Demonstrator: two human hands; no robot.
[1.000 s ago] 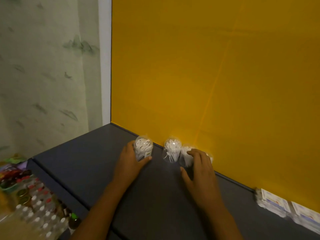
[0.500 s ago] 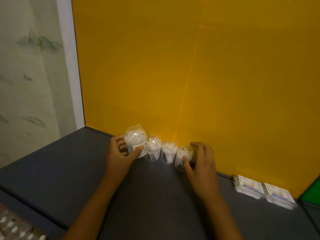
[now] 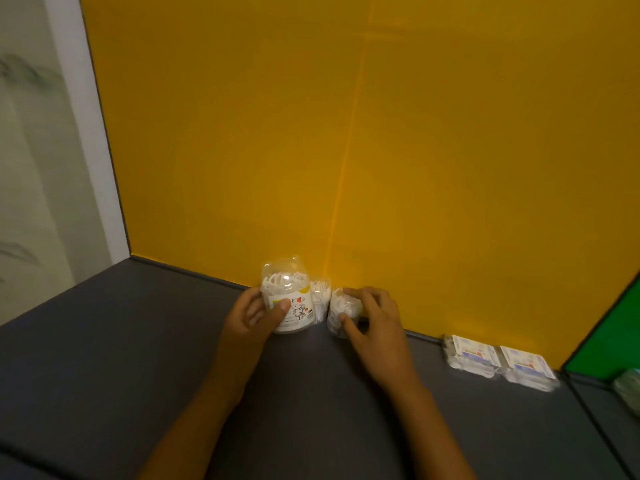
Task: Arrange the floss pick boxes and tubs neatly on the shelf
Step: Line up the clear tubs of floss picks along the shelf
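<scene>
Meanwhile, the left hand [image 3: 251, 315] is gripping the cat-label tub [image 3: 289, 303]; the right hand [image 3: 375, 318] is clasping a smaller tub [image 3: 341, 308] at the shelf's [image 3: 138, 341] back edge.

Both forearms reach fwd toward 12 o'clock. L hand [image 3: 254, 315] at 11, fingers and thumb curled in a grip; R hand [image 3: 375, 318] at 1, fingers curled, thumb pinching inward.
</scene>
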